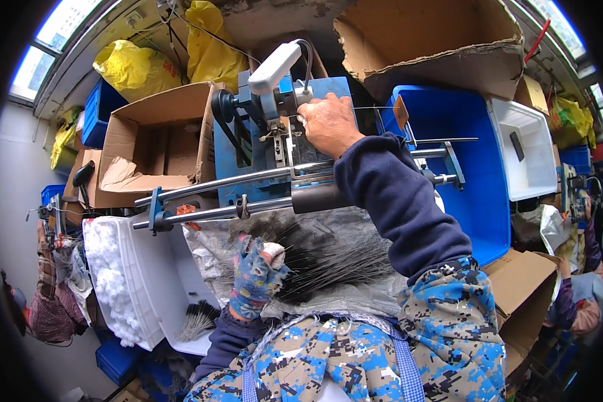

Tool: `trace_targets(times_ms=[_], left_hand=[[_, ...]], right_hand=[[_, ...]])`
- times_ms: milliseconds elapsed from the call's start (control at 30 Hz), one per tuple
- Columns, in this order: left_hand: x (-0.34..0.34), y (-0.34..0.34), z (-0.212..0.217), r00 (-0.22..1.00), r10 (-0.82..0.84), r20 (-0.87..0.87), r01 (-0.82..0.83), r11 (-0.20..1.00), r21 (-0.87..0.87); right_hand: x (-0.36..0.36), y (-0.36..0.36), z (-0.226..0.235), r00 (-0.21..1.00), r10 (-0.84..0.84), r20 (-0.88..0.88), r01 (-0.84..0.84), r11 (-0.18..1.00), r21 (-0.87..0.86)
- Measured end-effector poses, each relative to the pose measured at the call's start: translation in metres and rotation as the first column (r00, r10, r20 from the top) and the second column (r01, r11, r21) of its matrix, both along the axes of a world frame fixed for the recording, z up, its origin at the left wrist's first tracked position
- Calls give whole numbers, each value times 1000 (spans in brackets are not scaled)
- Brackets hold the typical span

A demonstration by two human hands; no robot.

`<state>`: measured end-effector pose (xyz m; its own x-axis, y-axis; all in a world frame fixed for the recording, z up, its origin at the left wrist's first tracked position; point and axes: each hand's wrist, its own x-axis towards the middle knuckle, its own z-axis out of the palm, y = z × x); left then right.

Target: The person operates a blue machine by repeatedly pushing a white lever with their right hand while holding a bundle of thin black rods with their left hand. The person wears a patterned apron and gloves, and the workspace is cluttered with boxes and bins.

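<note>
My right hand (329, 124) is bare and reaches over the bed of a blue bench machine (251, 134). Its fingers are closed close beside the machine's head, and a thin wire (374, 108) runs out from the hand to the right. The fingertips are partly hidden. My left hand (256, 271), in a worn patterned glove with the fingertips bare, is curled at the left end of a spread of thin dark wires (335, 261). Whatever lies in its fingers cannot be made out. The wires lie on a grey-white sheet (211, 248) across my lap.
Two steel rails (228, 189) cross in front of me. To the left are a white bin (181, 268) with black-bristled brushes (197, 318), white fluffy pieces (110, 281) and a carton (151, 141). A blue bin (479, 174) stands right. Other people work at both sides.
</note>
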<state>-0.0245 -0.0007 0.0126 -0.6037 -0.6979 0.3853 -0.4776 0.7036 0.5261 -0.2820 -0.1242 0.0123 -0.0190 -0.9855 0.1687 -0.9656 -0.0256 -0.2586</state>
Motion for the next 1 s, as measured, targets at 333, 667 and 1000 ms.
trace_targets(times_ms=[333,667,1000], left_hand=[[9,5,-6,1000,6,28,-9,995,94],[2,10,6,999,-10,-49,13,998,67],[5,12,6,1000,-2,-20,3,999,49]], right_hand=[[-12,61,20,1000,-12,-27,11,1000,-24],[-8,58,17,988,-61,143,45,993,113],[41,38,7,993,-6,116,6,1000,3]])
